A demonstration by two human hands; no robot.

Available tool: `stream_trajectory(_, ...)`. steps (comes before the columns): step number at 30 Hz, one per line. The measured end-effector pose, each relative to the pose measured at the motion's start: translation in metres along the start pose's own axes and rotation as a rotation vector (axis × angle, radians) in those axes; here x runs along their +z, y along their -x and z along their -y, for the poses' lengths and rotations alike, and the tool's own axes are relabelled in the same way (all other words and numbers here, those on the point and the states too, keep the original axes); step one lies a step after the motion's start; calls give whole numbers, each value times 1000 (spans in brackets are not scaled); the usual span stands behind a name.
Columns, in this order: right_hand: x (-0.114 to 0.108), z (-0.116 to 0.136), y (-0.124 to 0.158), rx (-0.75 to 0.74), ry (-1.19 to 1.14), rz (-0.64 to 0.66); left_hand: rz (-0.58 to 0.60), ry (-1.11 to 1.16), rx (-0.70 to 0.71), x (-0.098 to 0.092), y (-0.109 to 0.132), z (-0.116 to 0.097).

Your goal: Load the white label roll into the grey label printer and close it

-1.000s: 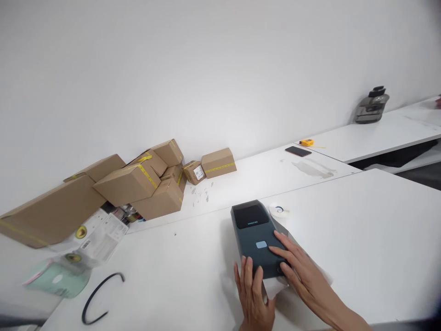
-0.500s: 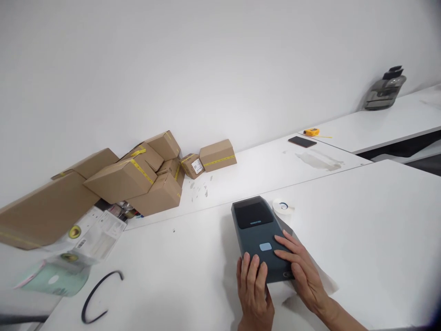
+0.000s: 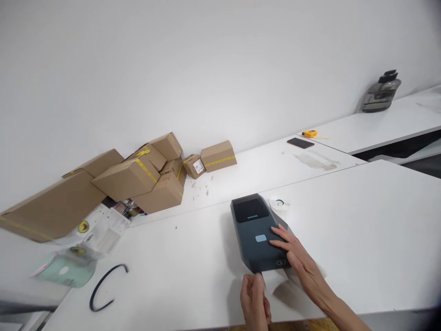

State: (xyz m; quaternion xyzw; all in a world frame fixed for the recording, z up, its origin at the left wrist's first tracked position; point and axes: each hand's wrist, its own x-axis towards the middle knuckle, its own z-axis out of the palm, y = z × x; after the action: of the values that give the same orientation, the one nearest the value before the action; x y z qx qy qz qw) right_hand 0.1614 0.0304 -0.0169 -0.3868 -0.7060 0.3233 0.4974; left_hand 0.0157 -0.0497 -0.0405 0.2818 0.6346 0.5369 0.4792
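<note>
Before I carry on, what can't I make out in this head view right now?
Head view: whatever the left hand may pinch, hidden by its own curled fingers.
Head view: part of the dark device, covered by the right hand.
Head view: the lettering on its black panel, too small to read.
Head view: print on the label, too small.
Head view: the clutter, partly covered by stacked cartons.

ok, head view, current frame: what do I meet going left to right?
Green pouch → black curved strip → small labelled box → larger lone box → dark device → phone → bottle with black cap. Overlapping items left out.
</note>
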Motion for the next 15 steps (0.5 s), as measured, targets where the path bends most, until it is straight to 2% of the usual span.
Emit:
stream_trajectory(2,0,0,0,-13,4,-1,31,35,-90,1,-1,-11)
stream_trajectory(7,2,-4,0,-34,33,-22,174,52,-120,10,0,-21)
stream_trajectory(11,1,-1,-4,-88,131,-61,124,26,3,15,-5,-13)
stream_trajectory(15,-1,7,-13,-227,393,-51,47,-63,43,4,-4,3)
